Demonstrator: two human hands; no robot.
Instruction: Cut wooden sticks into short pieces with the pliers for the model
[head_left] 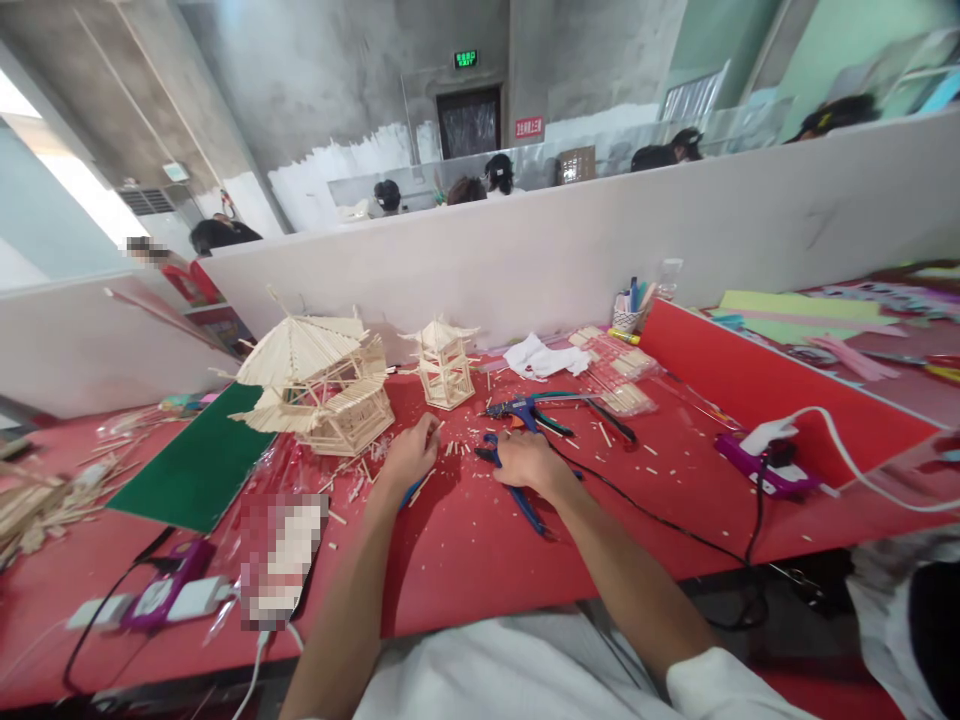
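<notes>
My right hand (523, 460) is closed over blue-handled cutting pliers (527, 508), with their dark jaws pointing left and the handles spread apart. My left hand (411, 453) is held low over the table with fingers curled together; whatever is in them is too small to make out. Under its wrist, part of a blue object (410, 494) shows. Short cut stick pieces (455, 447) lie scattered between my hands. Just beyond my right hand rests a blue glue gun (523, 410). Behind my left hand stand a small stick pavilion (445, 370) and a larger one (341, 405).
A green board (199, 460) and a phone (289, 555) lie left. Purple power strips (169, 585) sit at both sides, and a black cord (652, 512) crosses the right side. Bagged sticks (619, 370), a white cloth (546, 357) and a red panel (780, 390) stand farther back.
</notes>
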